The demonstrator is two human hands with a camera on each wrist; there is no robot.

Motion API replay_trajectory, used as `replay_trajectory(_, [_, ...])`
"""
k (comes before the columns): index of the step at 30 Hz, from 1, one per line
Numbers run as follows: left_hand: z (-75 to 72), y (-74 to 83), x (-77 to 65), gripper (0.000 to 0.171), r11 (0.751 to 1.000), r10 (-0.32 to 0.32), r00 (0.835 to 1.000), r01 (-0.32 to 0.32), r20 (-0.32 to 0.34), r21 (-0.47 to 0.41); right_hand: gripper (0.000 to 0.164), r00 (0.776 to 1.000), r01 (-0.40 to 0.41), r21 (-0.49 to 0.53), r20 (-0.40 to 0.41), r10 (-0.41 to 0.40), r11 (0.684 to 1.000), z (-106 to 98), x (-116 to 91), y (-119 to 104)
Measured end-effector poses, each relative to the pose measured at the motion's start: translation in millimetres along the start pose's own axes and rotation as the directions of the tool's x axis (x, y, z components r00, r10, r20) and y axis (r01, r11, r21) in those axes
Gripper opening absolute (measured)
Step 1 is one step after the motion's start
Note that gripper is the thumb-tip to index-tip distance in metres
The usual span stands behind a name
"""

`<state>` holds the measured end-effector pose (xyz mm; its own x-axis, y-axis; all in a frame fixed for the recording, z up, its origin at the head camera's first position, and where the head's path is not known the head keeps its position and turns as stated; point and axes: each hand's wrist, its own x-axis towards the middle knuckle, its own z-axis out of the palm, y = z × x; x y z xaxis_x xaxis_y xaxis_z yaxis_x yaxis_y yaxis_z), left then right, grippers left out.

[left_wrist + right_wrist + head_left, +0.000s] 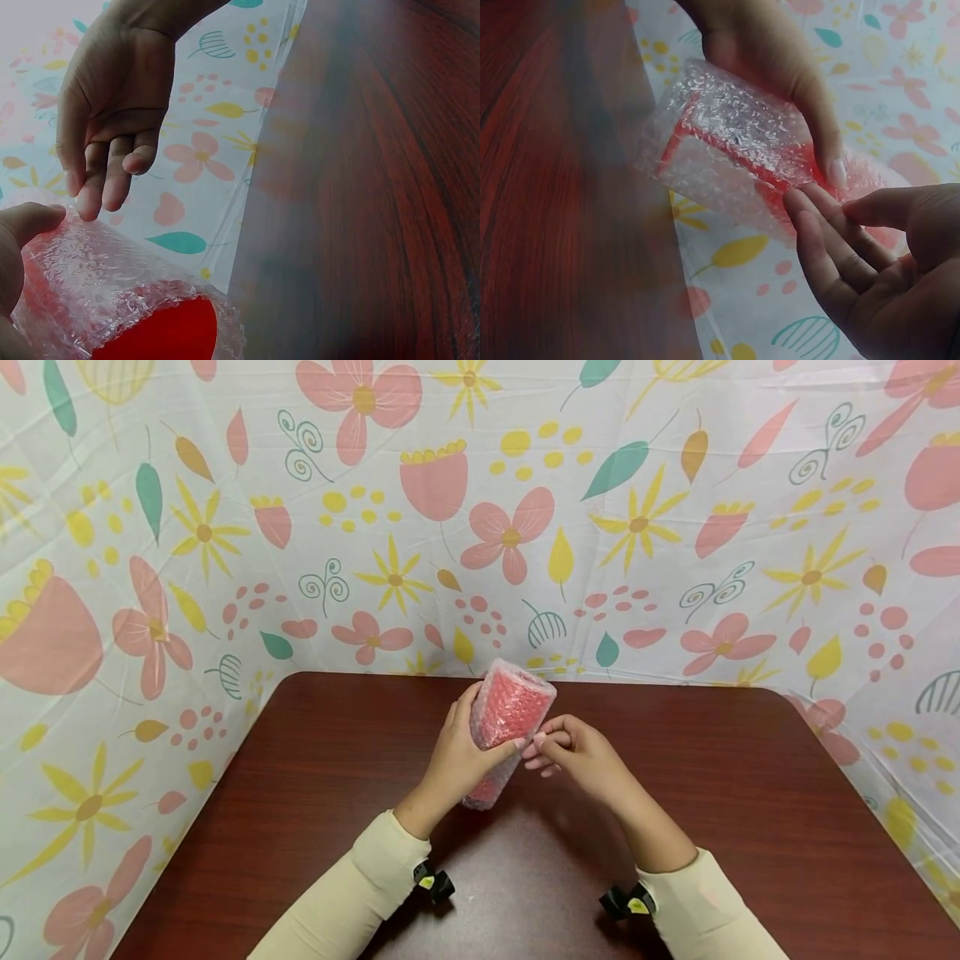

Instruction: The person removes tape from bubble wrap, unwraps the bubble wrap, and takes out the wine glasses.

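Note:
A red item rolled in clear bubble wrap is held tilted above the table by my left hand. The left thumb lies across the wrap, with the fingers behind it. At one end of the roll, the smooth red item shows in the left wrist view; its kind is hidden by the wrapping. Beside the left thumb, my right hand has its thumb and index fingertips together at the edge of the bubble wrap, pinching it. The other right fingers extend loosely, also seen on the right hand from the left wrist.
A dark reddish-brown wooden table lies under both hands. Behind it and along its sides hangs a white cloth printed with flowers and leaves. Black wrist straps sit at both sleeve cuffs.

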<state>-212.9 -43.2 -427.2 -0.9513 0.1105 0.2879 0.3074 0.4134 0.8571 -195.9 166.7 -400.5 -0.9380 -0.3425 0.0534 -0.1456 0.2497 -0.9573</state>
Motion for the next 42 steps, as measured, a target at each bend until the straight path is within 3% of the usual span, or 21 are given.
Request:
replay_trajectory(16, [0.8, -1.6, -0.8, 0.096, 1.000, -0.014, 1.000, 0.014, 0.009, -0.010, 0.010, 0.998, 0.057, -0.060, -0.033, -0.059, 0.997, -1.1, -2.0, -1.6])
replay_trajectory(23, [0.7, -1.9, -0.5, 0.097, 1.000, -0.016, 1.000, 0.016, 0.026, -0.010, 0.016, 0.996, 0.081, 0.034, 0.045, -0.082, 0.996, -1.7, -2.6, -2.1])
replay_trajectory(31, [1.9, -1.5, -0.3, 0.097, 1.000, -0.022, 0.998, 0.022, 0.060, 0.008, 0.019, 0.998, 0.037, 0.066, 0.039, -0.040, 0.997, 0.6, -1.3, -0.4])
replay_trajectory(42, [-1.9, -2.4, 0.9, 0.092, 0.993, -0.043, 0.987, 0.059, 0.156, -0.100, 0.021, 1.000, 0.024, 0.048, 0.015, -0.025, 0.999, -0.3, 1.3, 1.6])
